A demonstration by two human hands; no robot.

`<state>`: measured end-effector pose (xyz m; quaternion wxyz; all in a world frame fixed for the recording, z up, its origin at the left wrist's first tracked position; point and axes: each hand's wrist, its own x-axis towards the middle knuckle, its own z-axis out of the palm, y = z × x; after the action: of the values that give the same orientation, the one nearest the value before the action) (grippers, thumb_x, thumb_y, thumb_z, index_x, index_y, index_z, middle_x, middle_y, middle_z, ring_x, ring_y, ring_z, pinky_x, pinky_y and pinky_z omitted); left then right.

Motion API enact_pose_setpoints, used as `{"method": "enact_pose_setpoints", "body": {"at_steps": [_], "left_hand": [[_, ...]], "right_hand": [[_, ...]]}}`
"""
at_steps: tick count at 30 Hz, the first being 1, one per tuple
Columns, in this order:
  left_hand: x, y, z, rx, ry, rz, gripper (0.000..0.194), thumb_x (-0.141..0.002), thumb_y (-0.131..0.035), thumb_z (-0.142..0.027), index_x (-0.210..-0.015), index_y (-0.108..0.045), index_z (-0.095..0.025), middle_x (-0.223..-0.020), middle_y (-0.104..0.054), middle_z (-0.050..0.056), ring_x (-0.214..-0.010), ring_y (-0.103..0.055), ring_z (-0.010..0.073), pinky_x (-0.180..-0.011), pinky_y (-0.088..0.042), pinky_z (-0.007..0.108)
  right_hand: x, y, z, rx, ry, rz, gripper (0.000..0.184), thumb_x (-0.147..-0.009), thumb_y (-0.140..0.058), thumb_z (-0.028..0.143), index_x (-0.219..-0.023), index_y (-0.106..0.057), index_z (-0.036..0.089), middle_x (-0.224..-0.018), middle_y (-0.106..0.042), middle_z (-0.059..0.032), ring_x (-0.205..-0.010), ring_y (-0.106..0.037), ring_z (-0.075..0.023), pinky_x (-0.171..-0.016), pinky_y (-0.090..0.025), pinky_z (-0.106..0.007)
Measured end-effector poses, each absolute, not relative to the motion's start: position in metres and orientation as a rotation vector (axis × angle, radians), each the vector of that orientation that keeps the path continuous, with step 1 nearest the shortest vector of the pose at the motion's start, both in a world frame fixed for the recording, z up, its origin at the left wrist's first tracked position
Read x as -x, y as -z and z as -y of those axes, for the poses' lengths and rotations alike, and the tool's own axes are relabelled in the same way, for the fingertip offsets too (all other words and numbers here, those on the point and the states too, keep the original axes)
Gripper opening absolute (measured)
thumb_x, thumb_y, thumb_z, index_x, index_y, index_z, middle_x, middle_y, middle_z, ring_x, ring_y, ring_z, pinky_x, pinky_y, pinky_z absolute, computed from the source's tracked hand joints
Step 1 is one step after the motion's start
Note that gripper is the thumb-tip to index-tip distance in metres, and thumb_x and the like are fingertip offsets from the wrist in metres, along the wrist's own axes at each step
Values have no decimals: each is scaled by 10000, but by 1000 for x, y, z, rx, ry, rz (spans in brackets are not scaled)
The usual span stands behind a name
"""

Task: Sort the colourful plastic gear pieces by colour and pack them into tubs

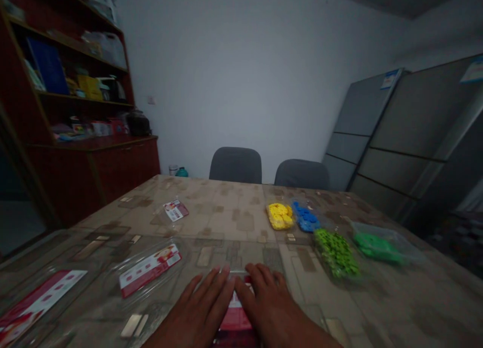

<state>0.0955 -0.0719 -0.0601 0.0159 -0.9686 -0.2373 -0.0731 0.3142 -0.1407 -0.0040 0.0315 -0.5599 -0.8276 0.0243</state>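
At the near edge of the table, my left hand [206, 306] and my right hand [266, 302] lie side by side, fingers stretched forward and thumbs close together. Both rest on a red and white printed package [237, 318], mostly covered by the hands. To the left lies a clear plastic package with a red and white card [151, 268]. Farther left is another such package with a printed card [37, 305]. A smaller package with a printed label [175, 210] lies toward the far left of the table.
On the right of the patterned table [234, 199] are packs of yellow pieces [279, 216], blue pieces [306, 218], lime-green pieces [337, 253] and darker green pieces [379, 247], the last in a clear container. Two grey chairs [236, 164] stand behind; a red cabinet [94, 171] is at left.
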Motion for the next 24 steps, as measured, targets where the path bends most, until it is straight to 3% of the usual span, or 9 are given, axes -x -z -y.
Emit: {"method": "enact_pose_setpoints", "body": {"at_steps": [4, 7, 10, 13, 16, 18, 24], "left_hand": [[-135, 60, 85, 2912, 359, 563, 675, -992, -499, -353, -1588, -217, -210, -1545, -410, 137, -1380, -451, 339, -1107, -394, 474], [-180, 50, 102, 2816, 469, 354, 505, -1035, -453, -324, -1500, -406, -133, -1421, -572, 157, -1293, -548, 313, -1049, -436, 425], [-232, 46, 122, 2727, 663, 157, 400, -1060, -396, -289, -1395, -499, -96, -1310, -661, 153, -1216, -605, 288, -978, -473, 411], [-284, 51, 141, 2662, 939, 110, 361, -1074, -342, -303, -1275, -574, -113, -1230, -707, 131, -1158, -638, 277, -929, -498, 416], [-327, 54, 158, 2631, 1092, -25, 322, -1063, -362, -261, -1230, -593, -111, -1279, -682, 120, -1196, -613, 271, -951, -485, 390], [-348, 49, 167, 2672, 1108, -141, 334, -1056, -363, -248, -1247, -584, -86, -1306, -663, 120, -1227, -587, 270, -982, -463, 373], [-400, 18, 187, 2915, 863, -223, 432, -1028, -372, -283, -1256, -585, 16, -1281, -648, 213, -1217, -582, 308, -998, -447, 403]], "right_hand": [[-366, 33, 161, 1660, 294, 2482, 660, -895, -613, 510, -1480, -396, 293, -1362, -604, -188, -1191, -573, -401, -871, -516, -553], [-425, 58, 184, 1592, 533, 2479, 529, -939, -584, 406, -1442, -450, 316, -1360, -620, -156, -1178, -592, -357, -856, -524, -477], [-483, 66, 216, 1659, 624, 2412, 421, -940, -556, 356, -1362, -553, 360, -1307, -669, -107, -1114, -643, -320, -791, -547, -407], [-528, 51, 260, 1743, 624, 2330, 496, -884, -590, 329, -1372, -556, 413, -1289, -691, -61, -1066, -682, -303, -783, -565, -395], [-567, 23, 308, 1890, 520, 2251, 699, -808, -661, 401, -1477, -459, 394, -1440, -586, -79, -1229, -593, -390, -917, -537, -493], [-594, 7, 333, 1962, 548, 2240, 815, -789, -688, 447, -1533, -362, 381, -1495, -530, -81, -1289, -542, -406, -987, -501, -529], [-669, -8, 342, 2062, 624, 2311, 804, -826, -668, 463, -1549, -338, 343, -1490, -528, -127, -1307, -526, -412, -983, -500, -570]]}}
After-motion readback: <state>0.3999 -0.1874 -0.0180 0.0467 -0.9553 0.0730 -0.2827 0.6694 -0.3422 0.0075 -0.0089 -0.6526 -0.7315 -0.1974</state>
